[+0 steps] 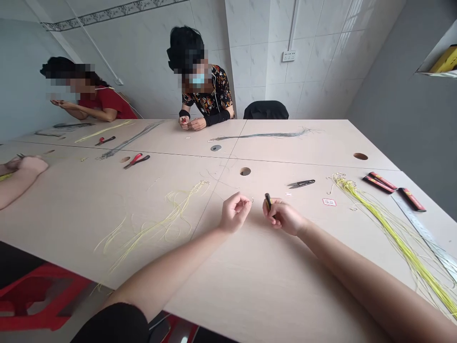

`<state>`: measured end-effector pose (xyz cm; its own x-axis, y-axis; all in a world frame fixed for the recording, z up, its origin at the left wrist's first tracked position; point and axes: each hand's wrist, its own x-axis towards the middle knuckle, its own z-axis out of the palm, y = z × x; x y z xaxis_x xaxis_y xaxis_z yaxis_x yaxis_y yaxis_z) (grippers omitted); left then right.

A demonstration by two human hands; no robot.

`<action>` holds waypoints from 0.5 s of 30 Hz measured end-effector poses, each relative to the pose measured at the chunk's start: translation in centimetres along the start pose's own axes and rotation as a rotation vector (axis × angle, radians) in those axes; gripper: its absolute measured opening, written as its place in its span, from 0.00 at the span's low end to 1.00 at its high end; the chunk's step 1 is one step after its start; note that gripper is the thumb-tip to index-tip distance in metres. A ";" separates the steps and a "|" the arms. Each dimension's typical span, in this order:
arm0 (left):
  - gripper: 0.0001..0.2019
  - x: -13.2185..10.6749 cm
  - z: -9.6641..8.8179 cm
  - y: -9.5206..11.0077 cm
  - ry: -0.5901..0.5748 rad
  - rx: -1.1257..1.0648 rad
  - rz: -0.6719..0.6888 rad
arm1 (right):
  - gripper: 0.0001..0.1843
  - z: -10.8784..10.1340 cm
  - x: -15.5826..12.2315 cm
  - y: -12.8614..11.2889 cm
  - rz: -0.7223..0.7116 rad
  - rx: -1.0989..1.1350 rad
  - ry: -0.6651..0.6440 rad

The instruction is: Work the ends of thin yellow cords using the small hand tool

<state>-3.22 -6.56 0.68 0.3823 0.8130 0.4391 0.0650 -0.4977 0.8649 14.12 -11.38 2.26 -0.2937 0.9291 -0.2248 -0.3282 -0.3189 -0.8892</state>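
Above the table's middle, my left hand [235,212] pinches a small fish hook [252,199] between thumb and fingertips. My right hand [283,216] is a short gap to its right, with fingers wrapped round a small dark tool with a yellowish mark [268,201]; its exact kind is unclear. Thread snips [302,184] lie beyond my right hand. Farther right is a bundle of yellow-green fishing line [389,231] with hooks [342,180] at its far end. Left of my left hand, looser yellowish lines [162,219] spread over the tabletop.
Small red-and-black packs [411,199] lie beside a metal ruler [424,233] at right. Red-handled cutters [136,161] and grey line bundles [264,135] lie farther off. A round hole [245,171] pierces the table. Co-workers [207,95] sit opposite; another person's hands [30,164] are at left.
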 end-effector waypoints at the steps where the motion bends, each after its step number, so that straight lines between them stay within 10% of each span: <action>1: 0.13 0.0 0.0 0.0 0.004 0.004 -0.008 | 0.03 0.4 0.2 0.4 0.006 0.003 0.008; 15: 0.15 0.0 0.4 0.2 0.022 0.132 0.067 | 0.23 1.0 1.0 3.2 -0.250 0.034 -0.096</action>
<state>-2.83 -6.85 0.76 0.3696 0.7826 0.5010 0.1615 -0.5850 0.7948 11.88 -11.63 -0.40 -0.2830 0.9583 0.0401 -0.4307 -0.0897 -0.8980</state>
